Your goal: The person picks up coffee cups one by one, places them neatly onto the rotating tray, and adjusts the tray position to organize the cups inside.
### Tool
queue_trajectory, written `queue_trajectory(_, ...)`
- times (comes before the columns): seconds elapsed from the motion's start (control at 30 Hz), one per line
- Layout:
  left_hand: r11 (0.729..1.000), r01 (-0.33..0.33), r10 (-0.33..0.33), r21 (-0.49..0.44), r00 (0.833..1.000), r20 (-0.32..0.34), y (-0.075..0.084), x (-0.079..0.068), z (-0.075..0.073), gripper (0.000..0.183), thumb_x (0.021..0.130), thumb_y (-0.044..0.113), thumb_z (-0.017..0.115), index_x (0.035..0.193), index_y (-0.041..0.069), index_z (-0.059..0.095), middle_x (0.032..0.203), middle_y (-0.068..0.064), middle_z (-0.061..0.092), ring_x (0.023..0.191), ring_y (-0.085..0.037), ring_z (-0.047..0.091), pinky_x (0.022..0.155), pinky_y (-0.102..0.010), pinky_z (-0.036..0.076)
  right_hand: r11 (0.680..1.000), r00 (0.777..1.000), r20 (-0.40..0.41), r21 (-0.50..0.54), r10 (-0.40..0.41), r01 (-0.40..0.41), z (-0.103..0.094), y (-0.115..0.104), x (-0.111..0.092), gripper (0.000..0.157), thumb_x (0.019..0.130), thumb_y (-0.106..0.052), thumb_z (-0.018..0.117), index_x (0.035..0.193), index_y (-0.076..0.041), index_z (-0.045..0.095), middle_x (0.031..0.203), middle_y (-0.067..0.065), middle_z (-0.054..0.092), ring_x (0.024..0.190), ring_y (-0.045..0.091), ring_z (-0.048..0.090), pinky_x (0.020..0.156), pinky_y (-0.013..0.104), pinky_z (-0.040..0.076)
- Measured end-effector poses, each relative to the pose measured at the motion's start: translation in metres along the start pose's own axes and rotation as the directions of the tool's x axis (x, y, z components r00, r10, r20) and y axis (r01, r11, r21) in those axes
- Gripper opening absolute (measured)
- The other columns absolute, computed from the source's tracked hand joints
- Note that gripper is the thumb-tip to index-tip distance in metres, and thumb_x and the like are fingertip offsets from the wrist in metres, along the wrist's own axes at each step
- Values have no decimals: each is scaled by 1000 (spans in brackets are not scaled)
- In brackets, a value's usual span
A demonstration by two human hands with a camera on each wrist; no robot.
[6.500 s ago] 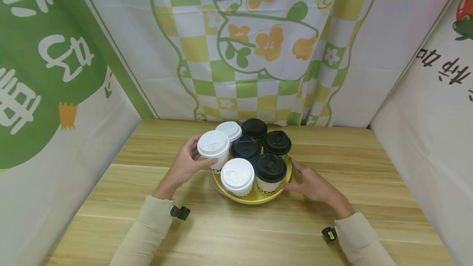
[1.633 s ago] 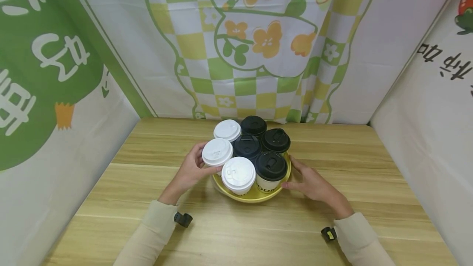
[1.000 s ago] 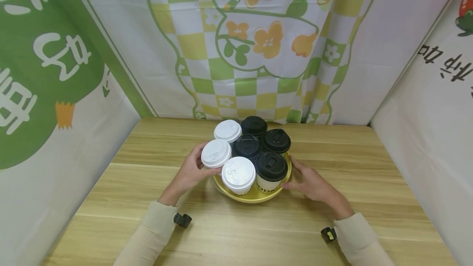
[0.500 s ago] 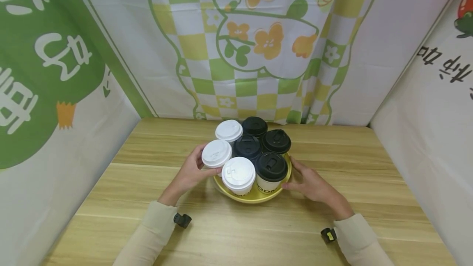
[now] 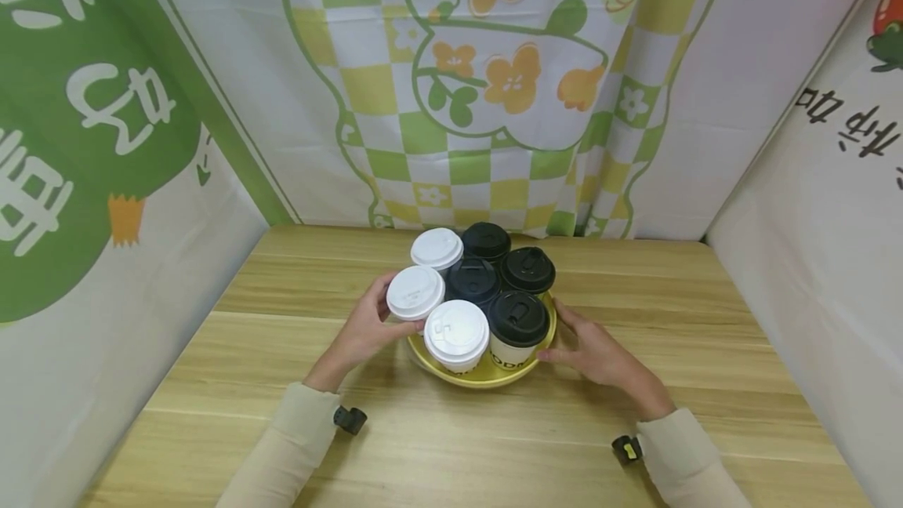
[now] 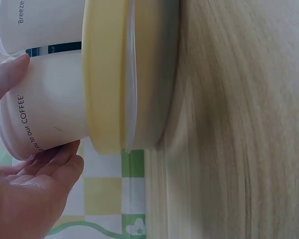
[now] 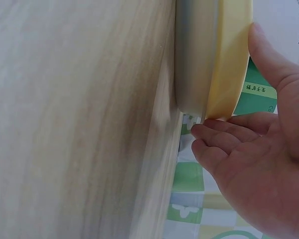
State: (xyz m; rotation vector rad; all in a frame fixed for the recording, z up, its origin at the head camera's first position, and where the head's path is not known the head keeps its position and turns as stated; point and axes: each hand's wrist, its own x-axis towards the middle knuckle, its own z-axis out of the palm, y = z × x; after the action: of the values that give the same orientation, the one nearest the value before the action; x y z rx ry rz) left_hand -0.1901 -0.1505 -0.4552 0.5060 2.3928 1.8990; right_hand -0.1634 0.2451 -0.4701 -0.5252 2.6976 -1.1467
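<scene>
Several lidded paper coffee cups crowd a round yellow tray (image 5: pixel 487 379) on the wooden table. My left hand (image 5: pixel 361 329) grips the white-lidded cup (image 5: pixel 415 293) at the tray's left, thumb on the near side and fingers behind. In the left wrist view that coffee cup (image 6: pixel 55 99) stands close over the tray's rim (image 6: pixel 107 74). My right hand (image 5: pixel 596 350) holds the tray's right edge. In the right wrist view its thumb lies at the top of the rim and its fingers touch the outer side (image 7: pixel 231 64).
Beside the held cup are two more white-lidded cups, one in front (image 5: pixel 456 333) and one behind (image 5: pixel 436 249). Black-lidded cups (image 5: pixel 518 320) fill the middle and right. A pale round base (image 7: pixel 194 55) sits under the tray. A printed curtain (image 5: pixel 473 132) hangs behind the table (image 5: pixel 451 445).
Since the earliest frame, my left hand has brought the white-lidded cup lower and to the right, in among the others. Over the last second it shifts only slightly. My right hand stays at the tray.
</scene>
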Motion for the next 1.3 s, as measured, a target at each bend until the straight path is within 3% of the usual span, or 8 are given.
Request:
queue_trajectory(0.2,1000,-2,2,6,1000,3,-3,-2,-1,91,82,1,88,158,1,37,154,-22,53,146,-38,49,128,-54,33,1000,1000,2,-11,7,-7,-1,-1,0,113,91,-52,80,167,3,17,171,27,27,158,47,29,127,64,29)
queue_trajectory(0.47,997,27,-28,69,999,21,-4,-6,-11,96,84,13,90,162,8,33,161,-19,49,154,-38,41,131,-57,28,999,1000,7,-39,12,-12,-2,-3,1,114,90,-55,80,167,2,19,171,26,28,157,46,32,127,63,32)
queue_trajectory(0.7,974,8,-21,225,998,56,-3,-14,-30,98,89,20,88,163,-2,27,165,-24,41,156,-43,36,132,-58,25,998,1000,20,-66,-13,15,-5,-3,1,114,90,-56,79,167,3,19,171,27,27,158,45,31,127,62,30)
queue_trajectory(0.9,914,19,-34,406,999,28,-2,-22,-49,97,91,33,85,163,1,28,167,-23,39,156,-44,37,130,-61,29,995,1000,21,-96,18,-16,-14,-2,-4,111,92,-59,75,167,2,19,171,26,27,157,47,30,127,63,29)
queue_trajectory(1.13,806,63,-79,589,997,2,1,-32,-63,96,97,44,76,167,3,23,171,-26,30,156,-50,32,125,-70,30,991,996,-6,-102,91,-91,-27,-1,-13,103,99,-59,66,170,-7,14,174,27,20,159,51,23,128,68,23)
queue_trajectory(1.3,724,42,-66,688,998,8,3,-37,-68,89,104,47,66,168,5,20,173,-26,24,158,-51,25,127,-71,25,988,994,-35,-112,107,-110,-34,1,-15,101,101,-59,63,171,-9,10,175,26,16,160,51,18,129,69,19)
